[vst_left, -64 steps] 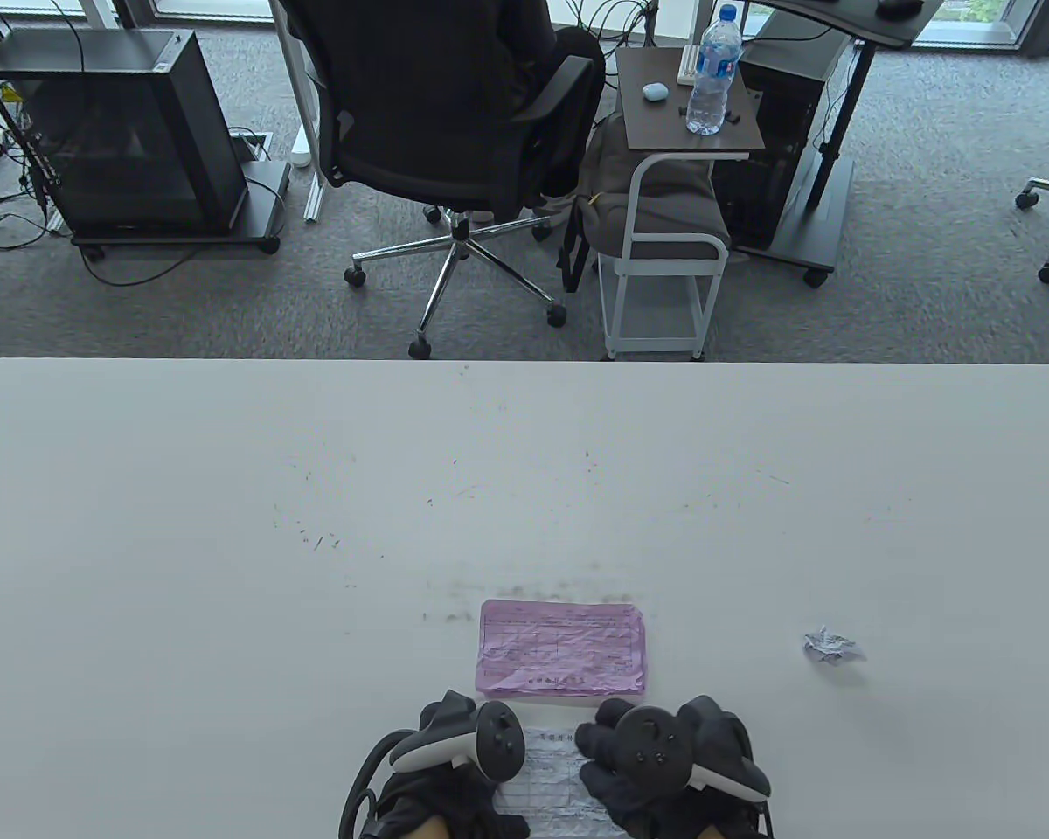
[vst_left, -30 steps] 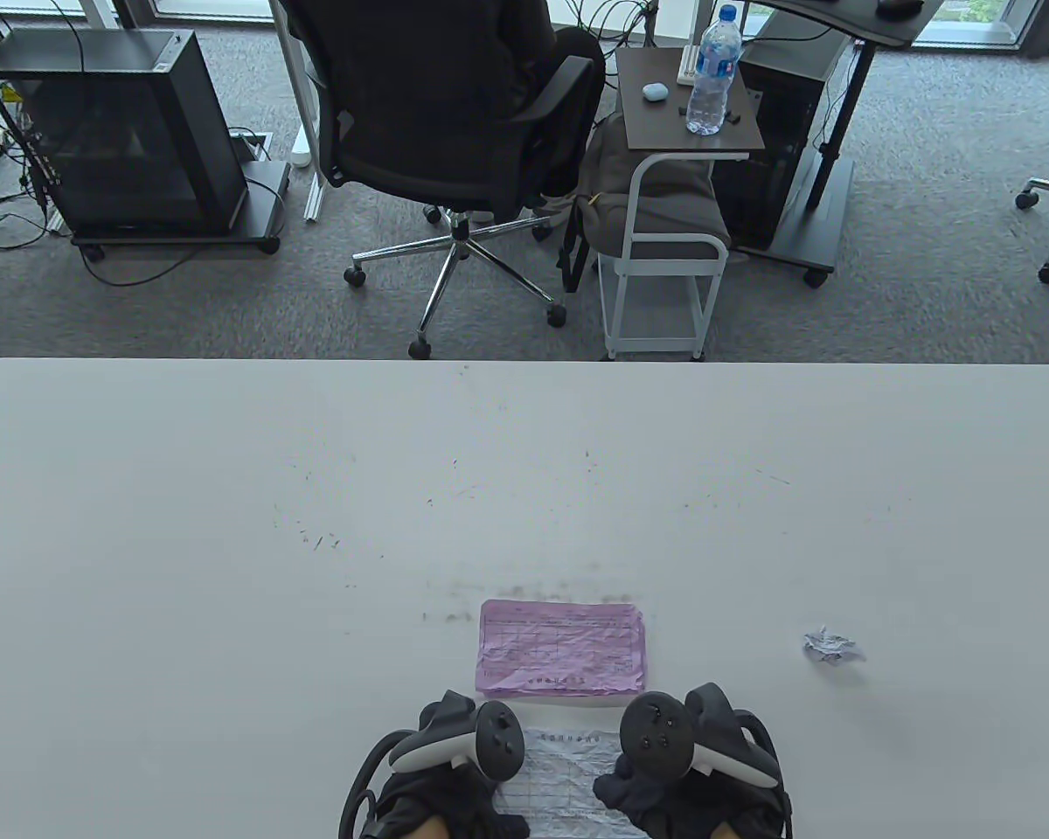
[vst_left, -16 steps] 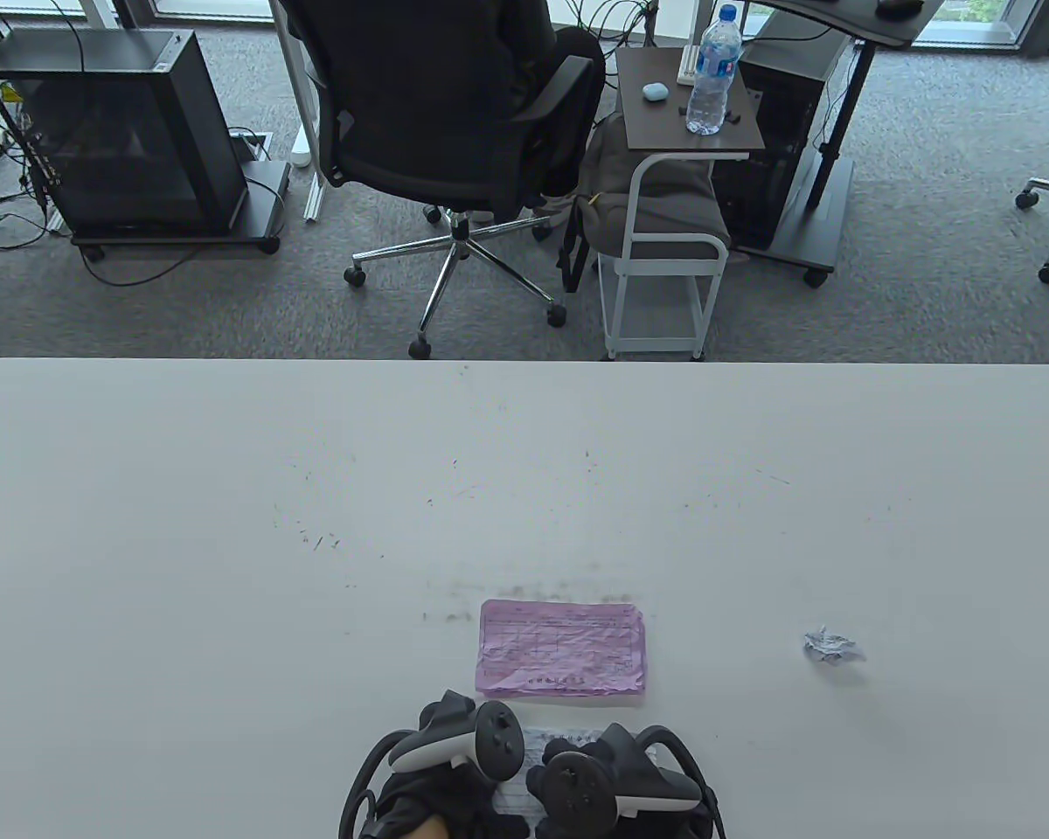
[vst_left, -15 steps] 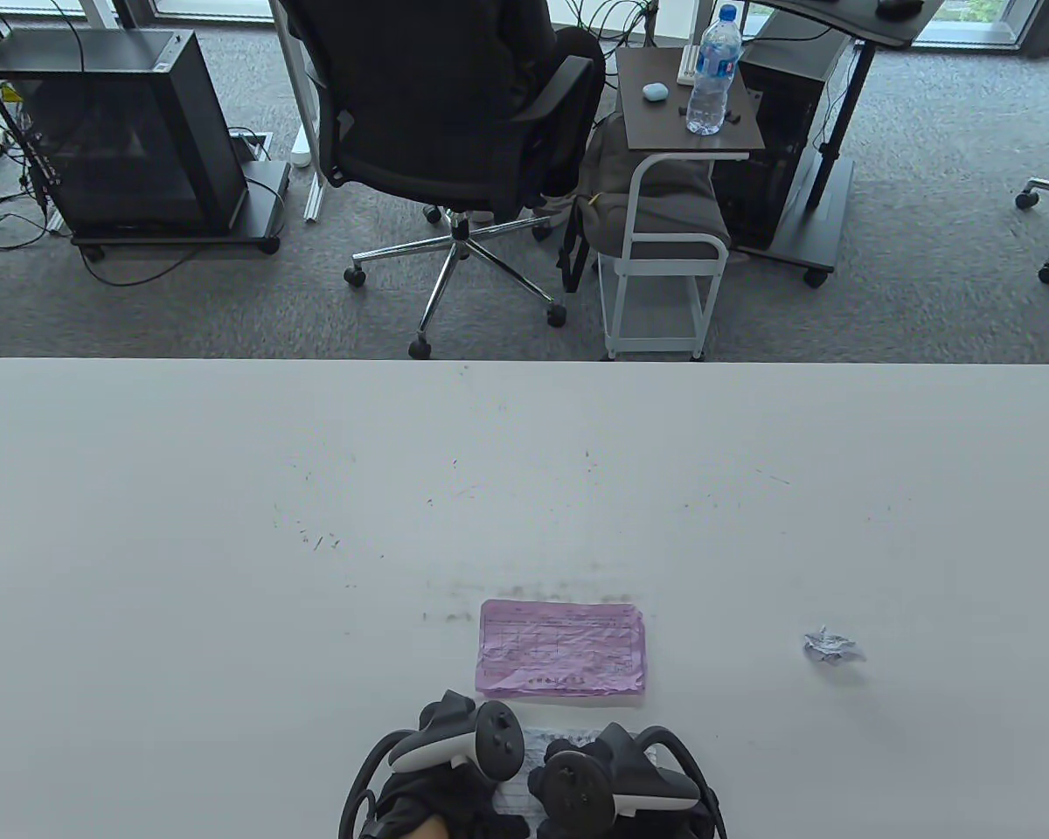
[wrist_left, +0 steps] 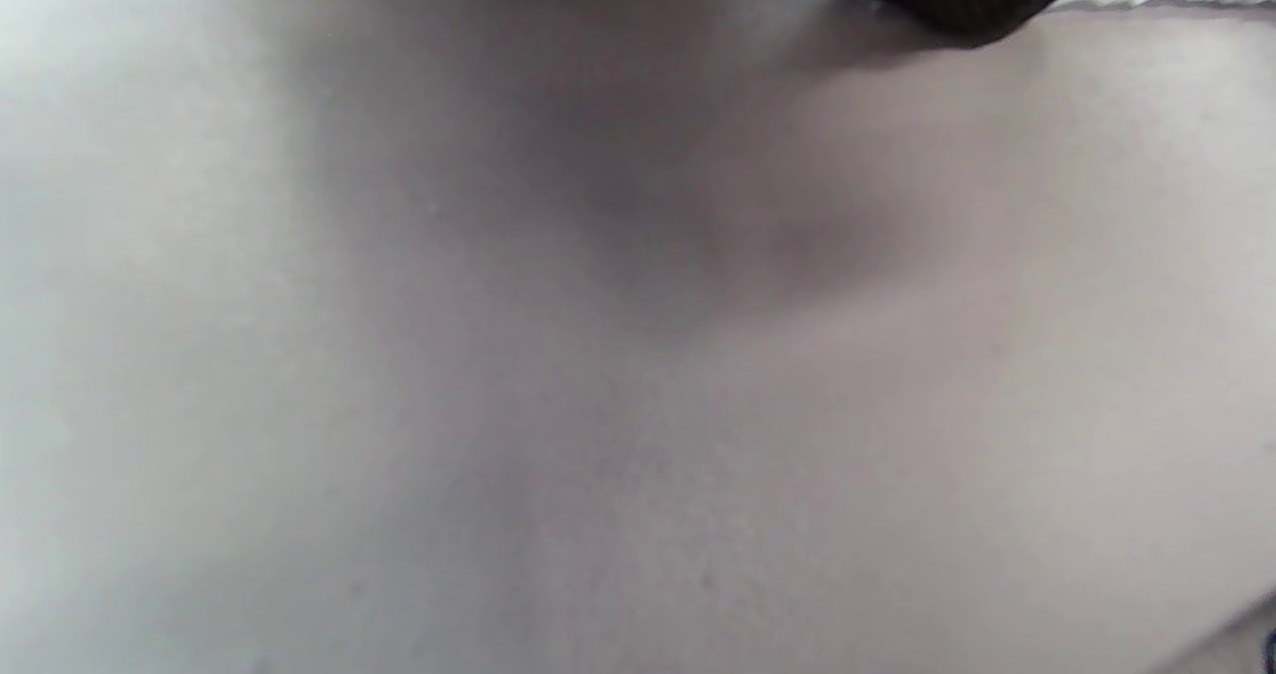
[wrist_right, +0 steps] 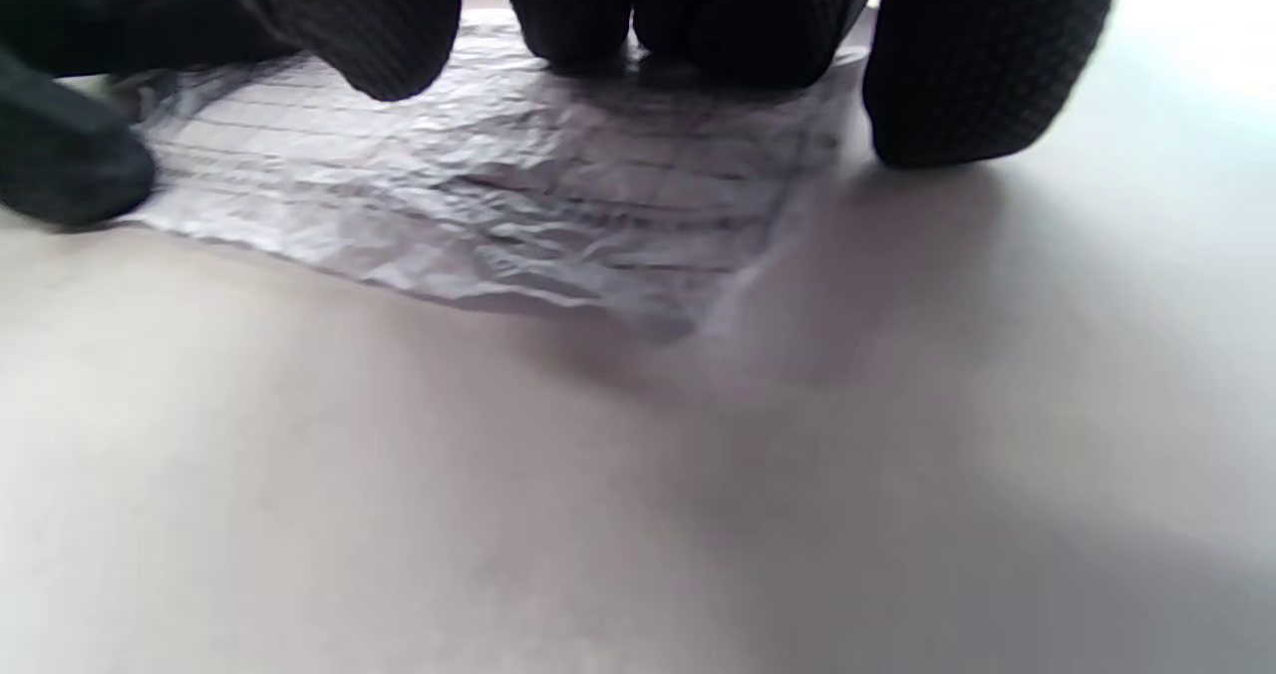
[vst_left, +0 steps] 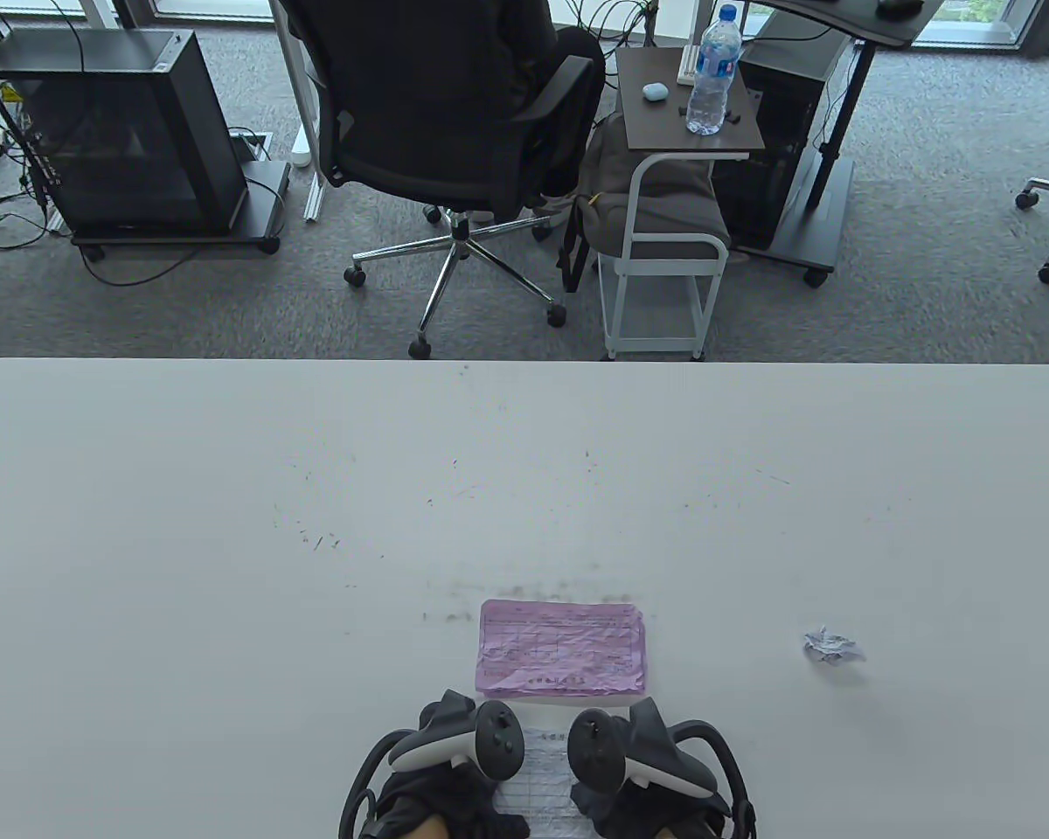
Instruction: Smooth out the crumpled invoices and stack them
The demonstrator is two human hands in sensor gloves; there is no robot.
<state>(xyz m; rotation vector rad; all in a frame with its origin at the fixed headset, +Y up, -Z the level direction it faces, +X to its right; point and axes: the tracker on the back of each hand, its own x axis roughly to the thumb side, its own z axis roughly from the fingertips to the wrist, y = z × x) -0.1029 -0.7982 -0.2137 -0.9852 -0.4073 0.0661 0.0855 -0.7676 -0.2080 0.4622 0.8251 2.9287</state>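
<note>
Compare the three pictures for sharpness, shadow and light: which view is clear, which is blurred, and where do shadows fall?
Table view: sharp and evenly lit, print on the pink sheet visible. Left wrist view: almost wholly blurred, only bare table under a soft dark shadow. Right wrist view: the white sheet shows its creases, the fingers near the lens are soft, and their shadow falls on the table toward the lower right.

No wording can be read anywhere. The pink invoice at 6 o'clock on the table carries a printed grid and lines of characters, too small to make out. The white invoice just below it shows ruled lines, perhaps a form. The water bottle at 1 o'clock has a blue label, illegible.
</note>
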